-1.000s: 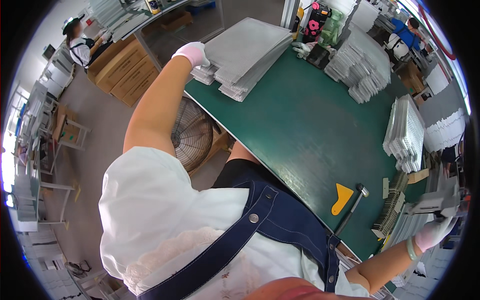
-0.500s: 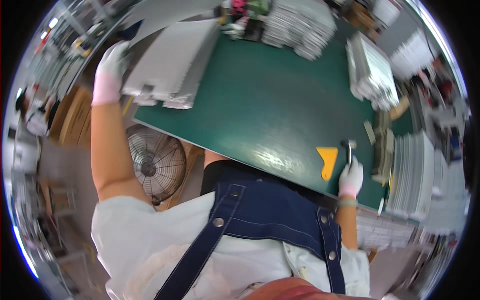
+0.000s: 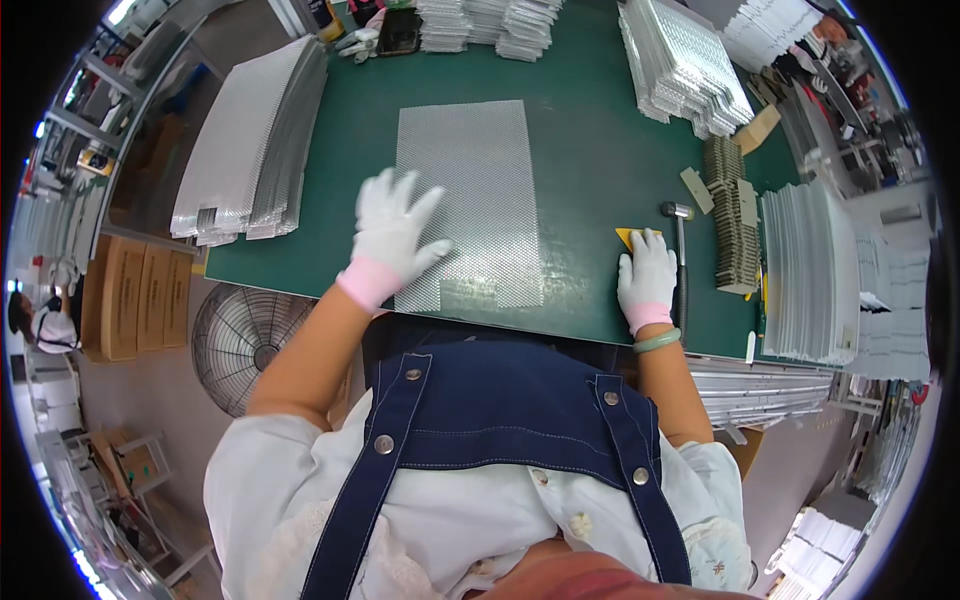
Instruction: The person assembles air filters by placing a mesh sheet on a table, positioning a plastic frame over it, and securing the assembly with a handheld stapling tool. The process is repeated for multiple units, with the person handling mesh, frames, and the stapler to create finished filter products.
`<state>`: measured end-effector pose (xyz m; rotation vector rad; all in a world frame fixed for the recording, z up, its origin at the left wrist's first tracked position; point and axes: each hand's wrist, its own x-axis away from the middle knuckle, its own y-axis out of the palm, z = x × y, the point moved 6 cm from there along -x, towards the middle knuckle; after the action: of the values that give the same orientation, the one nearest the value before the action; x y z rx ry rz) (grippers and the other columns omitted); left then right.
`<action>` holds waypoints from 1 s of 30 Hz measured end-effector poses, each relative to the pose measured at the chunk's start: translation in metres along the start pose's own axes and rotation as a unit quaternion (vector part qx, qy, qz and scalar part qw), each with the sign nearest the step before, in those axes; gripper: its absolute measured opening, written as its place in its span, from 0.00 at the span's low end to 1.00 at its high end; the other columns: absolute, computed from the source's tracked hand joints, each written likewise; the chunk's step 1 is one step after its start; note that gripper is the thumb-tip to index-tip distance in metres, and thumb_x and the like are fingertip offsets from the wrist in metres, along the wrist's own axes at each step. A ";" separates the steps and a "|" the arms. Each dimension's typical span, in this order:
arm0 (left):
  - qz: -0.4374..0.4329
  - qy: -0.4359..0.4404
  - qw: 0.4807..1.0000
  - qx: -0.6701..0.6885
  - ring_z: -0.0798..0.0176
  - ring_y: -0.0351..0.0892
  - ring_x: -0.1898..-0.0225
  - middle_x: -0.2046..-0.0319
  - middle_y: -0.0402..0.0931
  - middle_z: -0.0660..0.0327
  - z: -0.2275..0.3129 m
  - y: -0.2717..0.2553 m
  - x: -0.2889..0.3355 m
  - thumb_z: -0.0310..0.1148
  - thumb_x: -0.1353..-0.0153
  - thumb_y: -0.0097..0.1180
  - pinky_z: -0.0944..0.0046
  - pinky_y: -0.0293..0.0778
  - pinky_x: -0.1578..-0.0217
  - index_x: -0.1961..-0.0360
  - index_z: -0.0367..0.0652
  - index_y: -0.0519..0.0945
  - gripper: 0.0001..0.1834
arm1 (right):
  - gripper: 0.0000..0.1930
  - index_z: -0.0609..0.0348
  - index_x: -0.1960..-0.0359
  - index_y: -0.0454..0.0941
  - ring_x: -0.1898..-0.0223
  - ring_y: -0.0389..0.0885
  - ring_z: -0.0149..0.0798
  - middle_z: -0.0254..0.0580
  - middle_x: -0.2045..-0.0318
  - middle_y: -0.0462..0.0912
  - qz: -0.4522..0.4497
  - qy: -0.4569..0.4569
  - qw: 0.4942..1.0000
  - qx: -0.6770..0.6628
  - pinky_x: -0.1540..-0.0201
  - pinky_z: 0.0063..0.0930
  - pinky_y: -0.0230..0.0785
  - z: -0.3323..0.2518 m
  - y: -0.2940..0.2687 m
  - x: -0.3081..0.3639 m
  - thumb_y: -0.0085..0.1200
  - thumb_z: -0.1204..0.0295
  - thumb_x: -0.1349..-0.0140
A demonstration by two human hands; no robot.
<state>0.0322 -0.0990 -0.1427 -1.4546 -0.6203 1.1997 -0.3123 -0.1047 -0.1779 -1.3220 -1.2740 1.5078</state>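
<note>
A silvery sheet with a fine mesh-like pattern (image 3: 480, 190) lies flat on the green tabletop in front of me. My left hand (image 3: 392, 230), in a white glove with a pink cuff, is spread with its fingers apart at the sheet's left edge. Further right, my gloved right hand (image 3: 647, 275) is closed over a yellow plastic scraper (image 3: 625, 237); most of the scraper is hidden under the hand. A hammer (image 3: 681, 245) with a metal head and black handle lies just right of that hand.
Stacks of similar sheets (image 3: 245, 140) stand at the table's left, with another stack (image 3: 685, 60) at the far right. Grey-brown small pieces (image 3: 732, 215) are lined up at right, beside a pile of pale sheets (image 3: 808, 270). A fan (image 3: 245, 345) stands below the left edge.
A sheet now lies on the middle of the table. My left hand has moved from the left stack to this sheet. My right hand has left the hammer and closed over the scraper.
</note>
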 end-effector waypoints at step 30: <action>0.207 -0.236 0.944 -0.106 0.49 0.83 0.56 0.59 0.81 0.49 -0.159 -0.092 -0.412 0.49 0.43 0.62 0.51 0.77 0.54 0.51 0.42 0.80 0.26 | 0.44 0.57 0.35 0.67 0.33 0.57 0.53 0.57 0.36 0.64 -0.165 -0.166 0.969 -0.073 0.34 0.63 0.43 -0.094 0.011 -0.034 0.55 0.39 0.47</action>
<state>0.0533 -0.4996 0.0645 -1.5296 -0.8103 1.8928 -0.2129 -0.1205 -0.1783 -0.9056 -1.7509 1.4552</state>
